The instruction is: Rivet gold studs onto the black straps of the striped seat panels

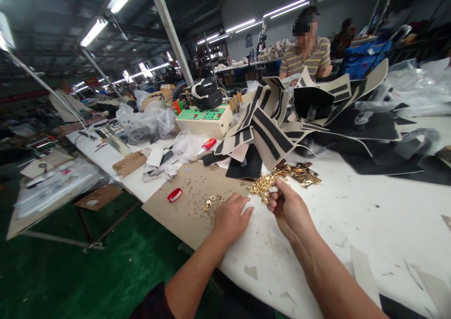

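My left hand (230, 219) rests low over the right edge of a brown cardboard sheet (176, 215), its thumb and forefinger apart. Beside its knuckles lie several small gold metal buckles (208, 203). My right hand (291, 211) is closed in a pinch at the near edge of a heap of small gold fittings (262, 186). Something pale shows at its fingertips; I cannot make out whether it is a held piece or a finger covering. Flat gold metal plates (306, 174) lie just behind the right hand.
Beige and black cut panels (271, 136) pile up behind the fittings. A red oval object (174, 195) lies on the cardboard. Farther back are a red-and-white tube (208, 144), a machine with a green panel (204, 117) and a small cardboard box (129, 163). A co-worker (306, 51) sits across the table.
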{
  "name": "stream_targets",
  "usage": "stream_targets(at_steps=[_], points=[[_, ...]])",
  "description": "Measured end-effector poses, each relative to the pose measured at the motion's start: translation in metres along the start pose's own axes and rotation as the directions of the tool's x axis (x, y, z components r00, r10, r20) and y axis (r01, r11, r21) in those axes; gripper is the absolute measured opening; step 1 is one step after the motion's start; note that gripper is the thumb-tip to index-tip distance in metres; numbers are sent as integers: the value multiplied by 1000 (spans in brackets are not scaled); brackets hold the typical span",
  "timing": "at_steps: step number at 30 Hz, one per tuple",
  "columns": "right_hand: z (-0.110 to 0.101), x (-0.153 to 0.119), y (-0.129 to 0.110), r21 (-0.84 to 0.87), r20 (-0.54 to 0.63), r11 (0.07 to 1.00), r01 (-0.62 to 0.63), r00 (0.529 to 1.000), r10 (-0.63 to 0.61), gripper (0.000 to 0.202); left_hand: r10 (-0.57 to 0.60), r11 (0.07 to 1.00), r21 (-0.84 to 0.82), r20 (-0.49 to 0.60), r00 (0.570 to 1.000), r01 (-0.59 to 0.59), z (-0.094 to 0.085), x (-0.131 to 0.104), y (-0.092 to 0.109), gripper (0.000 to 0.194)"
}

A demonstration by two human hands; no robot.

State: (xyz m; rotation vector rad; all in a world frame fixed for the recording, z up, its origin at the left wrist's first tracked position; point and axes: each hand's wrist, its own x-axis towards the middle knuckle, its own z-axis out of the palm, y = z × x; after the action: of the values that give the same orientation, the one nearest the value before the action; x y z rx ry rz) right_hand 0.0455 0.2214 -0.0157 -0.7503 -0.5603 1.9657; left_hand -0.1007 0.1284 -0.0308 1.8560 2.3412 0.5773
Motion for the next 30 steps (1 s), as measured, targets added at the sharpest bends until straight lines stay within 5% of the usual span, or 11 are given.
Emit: stream_targets(at_steps=[8, 30], points=[[-1, 2, -6, 27, -20, 1000, 10, 1000, -9, 41, 8, 999, 37, 86, 996, -11, 20, 27, 27, 20], [-3, 2, -7, -45, -41, 997, 66, 997, -68, 33, -33, 979, -203, -24, 999, 28, 30, 28, 31, 3]])
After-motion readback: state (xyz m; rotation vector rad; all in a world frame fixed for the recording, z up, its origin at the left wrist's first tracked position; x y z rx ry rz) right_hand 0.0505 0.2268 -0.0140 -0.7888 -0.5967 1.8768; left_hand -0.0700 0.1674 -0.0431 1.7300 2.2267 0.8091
